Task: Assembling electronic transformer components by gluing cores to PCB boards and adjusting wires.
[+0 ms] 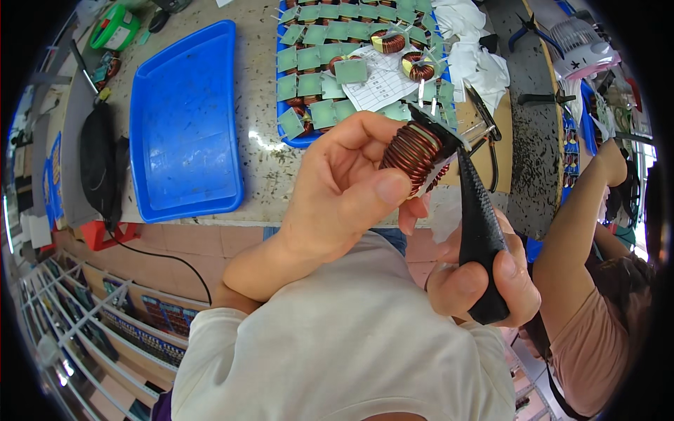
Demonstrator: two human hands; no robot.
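My left hand (344, 189) pinches a copper-wound toroidal coil (414, 158) between thumb and fingers, above the table's front edge. A dark flat base sits on the coil's upper right side, with pale metal pins sticking out. My right hand (491, 281) is closed round a long black tapered tool (479, 224) with a textured face. Its narrow end points up and meets the edge of the coil's base; whether it touches cannot be made out. The exact kind of this tool is unclear.
A blue tray (186, 126) lies at left on the speckled table. Another blue tray (295, 141) holds rows of green-plated coils and a paper sheet (382, 77). Pliers (483, 112), white cloth (477, 42) and a green tub (114, 28) lie around. A co-worker's arm (576, 231) is at right.
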